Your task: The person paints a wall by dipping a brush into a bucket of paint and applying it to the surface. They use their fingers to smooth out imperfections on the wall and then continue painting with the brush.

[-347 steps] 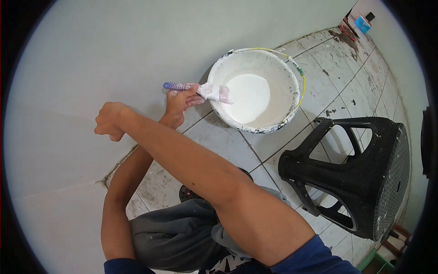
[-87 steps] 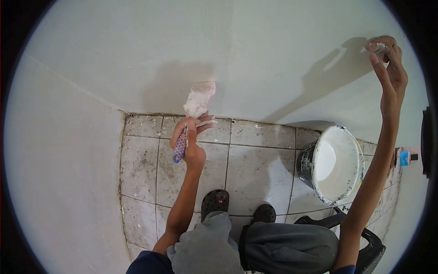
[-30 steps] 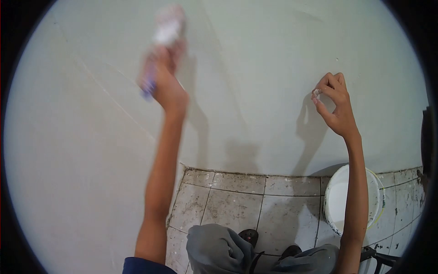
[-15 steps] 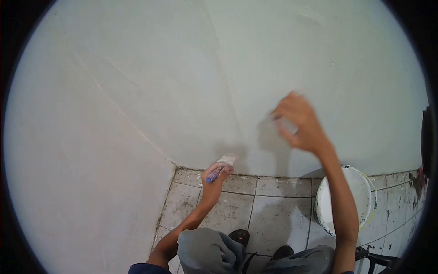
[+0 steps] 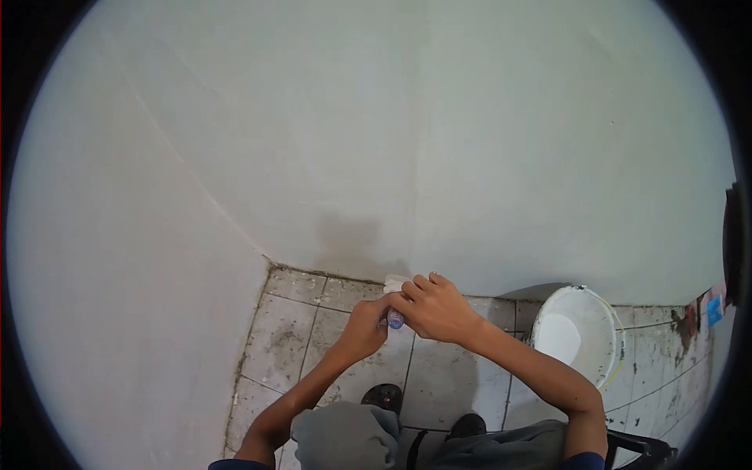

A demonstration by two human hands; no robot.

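A brush [image 5: 395,318] with a blue-and-white handle and a pale head is between my two hands, above the floor near the foot of the wall. My left hand [image 5: 365,325] is wrapped round its handle from the left. From the right, my right hand [image 5: 435,308] touches the brush near its head, fingers bent over it; whether it grips the brush or something small is hidden. The pale wall [image 5: 509,172] rises just beyond both hands.
A white bucket [image 5: 612,337] with white paint inside stands on the tiled floor [image 5: 442,376] at the right. Dark chair-like parts [image 5: 642,450] are at the lower right. My knees and dark shoes [image 5: 467,425] show below. A wall corner is at the left.
My right hand has come down and left from in front of the wall to the brush. My left hand and the brush have shifted slightly, and the view has turned a little.
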